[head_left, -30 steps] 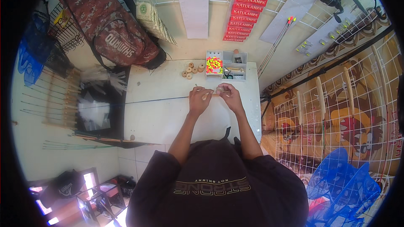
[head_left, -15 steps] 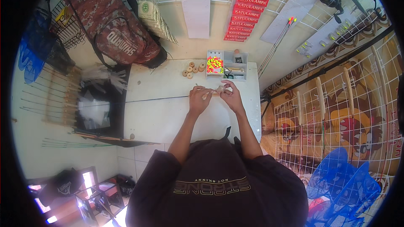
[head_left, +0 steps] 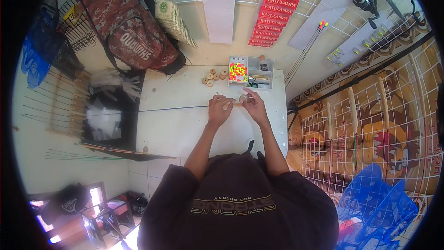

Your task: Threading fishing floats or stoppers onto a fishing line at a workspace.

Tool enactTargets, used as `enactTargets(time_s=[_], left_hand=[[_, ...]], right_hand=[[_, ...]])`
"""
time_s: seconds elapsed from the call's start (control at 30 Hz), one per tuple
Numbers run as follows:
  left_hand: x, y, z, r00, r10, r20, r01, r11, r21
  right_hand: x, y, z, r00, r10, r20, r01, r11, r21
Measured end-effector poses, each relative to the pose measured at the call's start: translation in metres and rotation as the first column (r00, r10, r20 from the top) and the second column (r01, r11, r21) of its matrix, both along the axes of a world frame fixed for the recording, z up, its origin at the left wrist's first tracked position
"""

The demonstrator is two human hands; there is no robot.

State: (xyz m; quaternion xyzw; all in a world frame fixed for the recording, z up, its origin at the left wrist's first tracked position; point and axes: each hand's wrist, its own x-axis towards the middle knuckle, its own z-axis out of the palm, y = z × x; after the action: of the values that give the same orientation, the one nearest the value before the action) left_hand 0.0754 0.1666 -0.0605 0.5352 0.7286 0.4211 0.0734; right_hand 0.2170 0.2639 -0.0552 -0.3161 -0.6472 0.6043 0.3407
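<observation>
Head view: below compartment tray (head_left: 253,65), left hand (head_left: 219,111) pinches slim rod (head_left: 175,108); right hand (head_left: 255,108) pinches small pale roll (head_left: 242,98), index finger (head_left: 249,91) newly raised. Left of tray, camouflage bag (head_left: 122,18), pale lettering (head_left: 135,46); above, red packets (head_left: 271,21), white lettering (head_left: 282,2).

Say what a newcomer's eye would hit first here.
Probably the red packets hanging on the wall beyond the table, then the neon beads in the tray's left compartment. Blue nets stand out at lower right. At centre, the left hand holds a thin rod, the right hand close beside it.
</observation>
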Motion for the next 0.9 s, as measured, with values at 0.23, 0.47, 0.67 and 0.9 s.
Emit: enactTargets(time_s=[0.23,0.47,0.67,0.9], left_hand=[[-0.001,0.000,0.001,1.000,-0.014,-0.008,0.014,0.999,-0.029],[-0.002,0.000,0.000,1.000,-0.018,0.010,0.018,0.999,-0.027],[-0.002,-0.001,0.001,1.000,-0.002,0.016,0.002,1.000,-0.021],[-0.002,-0.001,-0.001,0.999,0.015,0.029,-0.015,1.000,-0.013]], right_hand=[[0.001,-0.002,0.009,0.992,0.048,0.119,-0.049,0.999,0.002],[-0.001,0.001,-0.008,0.996,0.044,-0.080,-0.054,0.991,-0.126],[-0.004,0.000,-0.002,0.997,0.069,-0.032,-0.071,0.995,-0.074],[-0.004,-0.005,0.005,0.999,0.016,-0.052,-0.025,0.984,-0.179]])
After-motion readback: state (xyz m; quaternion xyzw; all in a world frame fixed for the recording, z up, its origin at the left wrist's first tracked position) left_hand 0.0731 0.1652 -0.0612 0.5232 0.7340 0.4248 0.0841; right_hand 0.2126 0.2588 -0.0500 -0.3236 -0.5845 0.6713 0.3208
